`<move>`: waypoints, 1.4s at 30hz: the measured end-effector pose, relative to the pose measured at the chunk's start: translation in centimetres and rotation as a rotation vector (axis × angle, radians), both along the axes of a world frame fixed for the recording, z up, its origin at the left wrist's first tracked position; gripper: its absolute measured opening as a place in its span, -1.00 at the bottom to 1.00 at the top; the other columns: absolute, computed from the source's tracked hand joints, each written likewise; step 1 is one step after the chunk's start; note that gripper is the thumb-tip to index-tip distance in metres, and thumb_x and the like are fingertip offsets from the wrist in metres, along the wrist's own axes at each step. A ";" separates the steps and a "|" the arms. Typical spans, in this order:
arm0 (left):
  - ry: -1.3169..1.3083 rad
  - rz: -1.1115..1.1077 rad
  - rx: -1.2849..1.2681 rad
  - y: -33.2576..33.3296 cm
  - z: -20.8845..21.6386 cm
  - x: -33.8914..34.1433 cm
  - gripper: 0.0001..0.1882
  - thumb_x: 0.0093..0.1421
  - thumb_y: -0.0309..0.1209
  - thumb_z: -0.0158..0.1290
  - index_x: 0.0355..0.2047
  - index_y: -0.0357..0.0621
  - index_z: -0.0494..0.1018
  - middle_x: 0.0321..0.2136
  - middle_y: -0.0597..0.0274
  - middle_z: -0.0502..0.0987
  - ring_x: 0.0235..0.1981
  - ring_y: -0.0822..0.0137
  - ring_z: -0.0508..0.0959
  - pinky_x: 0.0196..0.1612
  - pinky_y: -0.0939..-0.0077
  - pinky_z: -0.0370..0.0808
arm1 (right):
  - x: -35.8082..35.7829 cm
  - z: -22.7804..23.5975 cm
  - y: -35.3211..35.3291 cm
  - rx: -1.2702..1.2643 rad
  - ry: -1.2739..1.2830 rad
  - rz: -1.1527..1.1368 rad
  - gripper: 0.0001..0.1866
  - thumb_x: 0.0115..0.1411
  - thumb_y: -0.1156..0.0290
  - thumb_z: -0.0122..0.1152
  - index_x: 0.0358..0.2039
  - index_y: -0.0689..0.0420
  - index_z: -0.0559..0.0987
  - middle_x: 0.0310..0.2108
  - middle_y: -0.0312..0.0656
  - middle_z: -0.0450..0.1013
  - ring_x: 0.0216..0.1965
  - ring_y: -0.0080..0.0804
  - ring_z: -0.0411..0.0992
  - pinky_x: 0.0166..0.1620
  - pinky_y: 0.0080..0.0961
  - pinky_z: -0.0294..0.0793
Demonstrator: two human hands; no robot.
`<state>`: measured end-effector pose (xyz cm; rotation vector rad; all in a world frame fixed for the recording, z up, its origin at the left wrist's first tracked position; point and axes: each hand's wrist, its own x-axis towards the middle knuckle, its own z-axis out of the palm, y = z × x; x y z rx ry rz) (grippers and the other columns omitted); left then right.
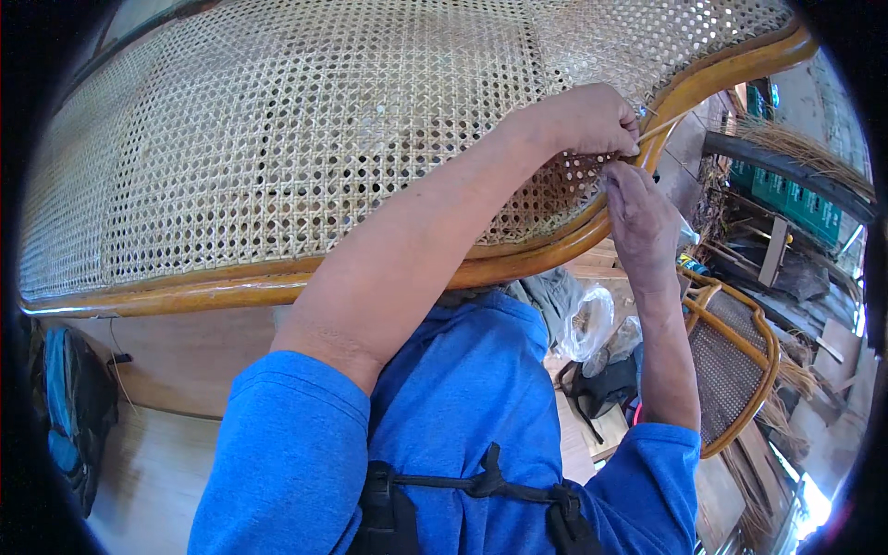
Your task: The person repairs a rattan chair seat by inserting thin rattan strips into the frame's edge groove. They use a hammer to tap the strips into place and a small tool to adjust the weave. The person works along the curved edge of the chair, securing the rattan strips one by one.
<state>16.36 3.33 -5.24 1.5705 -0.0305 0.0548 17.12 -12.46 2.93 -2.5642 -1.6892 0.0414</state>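
A large woven cane panel (305, 139) with a grid of small holes stretches across the upper view, bordered by a curved, varnished wooden frame (518, 264). My left hand (592, 120) reaches over the weave to the frame's inner edge at the right. Its thumb and fingers are pinched together on a thin, pale cane strip (668, 124), which crosses the frame. Just below, my right hand (643, 220) is closed at the same edge, fingertips pressed together against the border. Whatever lies between the right fingertips is too small to make out.
A smaller framed cane piece (731, 370) stands at the right. Behind it are a dark beam (786, 171), green crates (800, 208) and bundled fibres (800, 148). A clear plastic bag (587, 324) lies below the frame. At the far left rests a dark-blue bag (69, 407).
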 end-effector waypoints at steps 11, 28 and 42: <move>-0.050 -0.173 0.100 0.4 2.2 1.4 -0.77 -0.07 -0.35 0.15 -0.41 -0.21 0.57 -0.54 0.22 0.57 -0.51 0.42 0.50 -0.40 0.51 0.42 | 0.5 0.5 -0.1 -0.056 0.048 0.087 -0.74 0.03 0.71 0.06 -0.24 0.18 0.50 -0.25 -0.09 0.44 -0.24 -0.22 0.48 -0.23 -0.45 0.48; -0.053 -0.285 0.272 -1.4 3.2 5.2 -0.76 -0.14 -0.38 0.19 -0.39 -0.12 0.58 -0.53 0.26 0.58 -0.52 0.36 0.49 -0.42 0.41 0.42 | 0.7 1.8 0.9 -0.358 -0.064 0.109 -0.69 -0.01 0.64 0.05 -0.22 0.10 0.51 -0.18 -0.11 0.40 -0.19 -0.16 0.45 -0.20 -0.37 0.48; -0.189 -0.230 0.127 0.3 2.2 3.6 -0.79 -0.07 -0.35 0.17 -0.39 -0.13 0.58 -0.56 0.28 0.57 -0.53 0.40 0.51 -0.40 0.46 0.44 | 1.7 3.0 3.8 -0.481 0.160 0.040 -0.89 0.06 0.50 0.02 -0.40 0.18 0.50 -0.44 -0.02 0.45 -0.33 -0.07 0.48 -0.35 -0.31 0.43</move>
